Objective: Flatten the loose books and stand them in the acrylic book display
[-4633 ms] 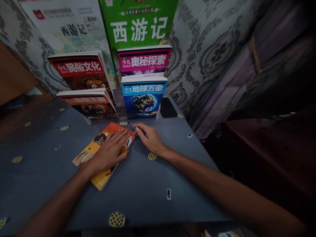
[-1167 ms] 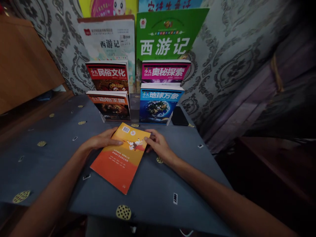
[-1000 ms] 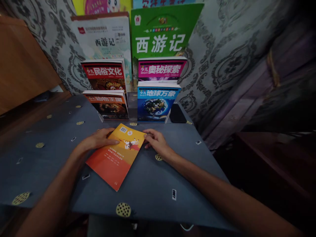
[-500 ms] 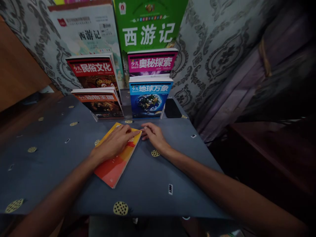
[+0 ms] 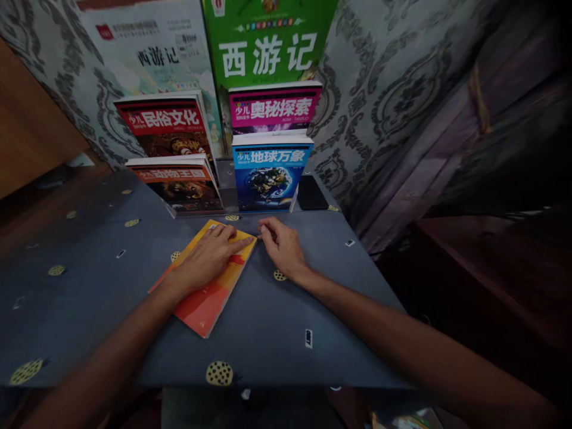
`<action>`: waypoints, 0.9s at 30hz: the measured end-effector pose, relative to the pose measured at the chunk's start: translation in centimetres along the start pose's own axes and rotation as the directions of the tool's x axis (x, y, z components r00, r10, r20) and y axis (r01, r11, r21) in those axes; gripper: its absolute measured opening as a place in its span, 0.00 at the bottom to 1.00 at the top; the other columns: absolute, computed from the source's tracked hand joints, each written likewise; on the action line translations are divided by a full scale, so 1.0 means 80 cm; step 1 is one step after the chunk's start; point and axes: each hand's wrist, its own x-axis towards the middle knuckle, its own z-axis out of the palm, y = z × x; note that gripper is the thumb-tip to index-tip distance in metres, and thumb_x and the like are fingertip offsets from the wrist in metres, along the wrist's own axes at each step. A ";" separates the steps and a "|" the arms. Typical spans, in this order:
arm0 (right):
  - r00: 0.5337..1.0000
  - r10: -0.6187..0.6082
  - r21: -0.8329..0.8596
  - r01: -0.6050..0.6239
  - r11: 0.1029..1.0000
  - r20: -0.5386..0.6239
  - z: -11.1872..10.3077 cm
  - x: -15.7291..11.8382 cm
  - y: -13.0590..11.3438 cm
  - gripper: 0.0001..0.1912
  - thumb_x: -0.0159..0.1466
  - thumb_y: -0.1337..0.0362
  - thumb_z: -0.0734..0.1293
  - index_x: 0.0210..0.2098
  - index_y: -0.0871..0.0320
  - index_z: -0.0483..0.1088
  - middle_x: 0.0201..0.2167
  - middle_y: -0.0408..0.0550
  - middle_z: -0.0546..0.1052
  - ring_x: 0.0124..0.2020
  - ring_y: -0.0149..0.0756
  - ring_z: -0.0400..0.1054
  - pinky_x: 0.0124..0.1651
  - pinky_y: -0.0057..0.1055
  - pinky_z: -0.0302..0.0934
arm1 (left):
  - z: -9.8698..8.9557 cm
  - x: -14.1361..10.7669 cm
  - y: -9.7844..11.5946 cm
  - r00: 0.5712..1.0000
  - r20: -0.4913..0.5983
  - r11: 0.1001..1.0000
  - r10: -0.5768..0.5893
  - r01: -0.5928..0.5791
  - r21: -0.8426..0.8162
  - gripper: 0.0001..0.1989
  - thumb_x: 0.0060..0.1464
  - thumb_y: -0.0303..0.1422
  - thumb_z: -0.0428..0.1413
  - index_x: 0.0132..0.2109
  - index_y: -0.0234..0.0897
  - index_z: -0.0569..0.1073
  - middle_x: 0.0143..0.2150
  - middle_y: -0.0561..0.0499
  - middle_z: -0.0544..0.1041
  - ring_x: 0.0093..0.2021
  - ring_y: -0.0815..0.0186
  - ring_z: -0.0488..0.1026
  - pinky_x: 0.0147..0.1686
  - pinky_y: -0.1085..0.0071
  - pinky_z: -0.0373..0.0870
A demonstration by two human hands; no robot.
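Observation:
A thin paperback book (image 5: 208,301) with a yellow, orange and red cover lies closed and slanted on the table. My left hand (image 5: 210,253) rests flat on its cover, fingers stretched toward the top edge and thumb pointing to the upper right corner. Just right of that corner is my right hand (image 5: 283,247), fingers curled inward and tips at the book's corner. The fingers partly hide the contact there. Beyond the hands, a blue book with a globe (image 5: 268,179) and a book with a lion's face (image 5: 183,187) stand upright.
Behind stand a red-topped book (image 5: 170,122), a magenta book (image 5: 274,110), a tall pale book (image 5: 156,56) and a tall green book (image 5: 268,56). A black phone (image 5: 313,193) lies at their right. A patterned cloth covers the table (image 5: 268,339); a curtain (image 5: 415,161) hangs at right.
My right hand's fingers have curled in more at the book's corner. My left hand and the book stay nearly in place; the view has shifted slightly.

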 end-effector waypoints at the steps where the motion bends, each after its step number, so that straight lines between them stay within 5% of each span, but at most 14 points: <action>1: 1.000 -0.013 -0.016 0.013 1.000 -0.011 -0.001 0.000 -0.001 0.10 0.69 0.64 0.60 0.45 0.56 0.72 0.37 0.50 0.82 0.35 0.39 0.79 0.39 0.34 0.69 | -0.001 0.000 0.001 1.000 0.004 1.000 0.002 -0.002 0.018 0.28 0.65 0.22 0.44 0.68 0.46 0.65 0.49 0.44 0.70 0.49 0.57 0.65 0.51 0.59 0.65; 7: 0.996 -0.085 0.098 0.084 0.992 -0.002 -0.004 -0.002 -0.008 0.12 0.70 0.65 0.57 0.49 0.55 0.70 0.40 0.48 0.82 0.36 0.36 0.79 0.39 0.32 0.69 | 0.002 0.001 0.002 1.000 0.018 0.999 -0.017 0.016 0.050 0.28 0.66 0.23 0.44 0.67 0.48 0.66 0.49 0.44 0.70 0.49 0.56 0.65 0.50 0.60 0.64; 17: 0.982 -0.145 -0.138 0.162 0.977 0.123 -0.004 -0.004 -0.007 0.13 0.70 0.66 0.59 0.51 0.56 0.71 0.37 0.48 0.83 0.33 0.38 0.75 0.39 0.32 0.65 | 0.014 -0.003 -0.007 0.999 -0.048 0.998 -0.020 0.017 -0.056 0.27 0.67 0.24 0.43 0.68 0.50 0.64 0.49 0.45 0.70 0.49 0.57 0.65 0.50 0.60 0.65; 21: 0.986 -0.114 -0.119 0.129 0.985 0.125 -0.003 0.000 -0.004 0.13 0.69 0.68 0.59 0.48 0.57 0.72 0.37 0.49 0.83 0.32 0.37 0.75 0.39 0.32 0.64 | 0.012 -0.005 0.008 0.994 -0.079 0.994 -0.082 0.076 -0.074 0.19 0.69 0.33 0.46 0.61 0.40 0.71 0.50 0.43 0.71 0.49 0.57 0.67 0.52 0.58 0.66; 24: 0.988 -0.078 -0.123 0.095 0.988 0.133 -0.003 0.000 -0.004 0.12 0.68 0.69 0.60 0.46 0.57 0.73 0.36 0.48 0.83 0.32 0.37 0.75 0.38 0.32 0.64 | 0.004 -0.007 0.031 0.985 -0.066 0.987 -0.159 0.159 -0.017 0.23 0.66 0.47 0.51 0.57 0.34 0.72 0.53 0.40 0.71 0.53 0.52 0.67 0.55 0.54 0.66; 27: 0.991 -0.071 -0.124 0.085 0.989 0.113 -0.003 -0.002 -0.007 0.11 0.68 0.67 0.61 0.45 0.56 0.74 0.34 0.47 0.82 0.30 0.36 0.75 0.36 0.31 0.64 | -0.007 -0.007 0.047 0.980 -0.006 0.978 -0.200 0.199 0.065 0.24 0.62 0.48 0.56 0.56 0.34 0.70 0.54 0.40 0.72 0.55 0.50 0.67 0.55 0.53 0.67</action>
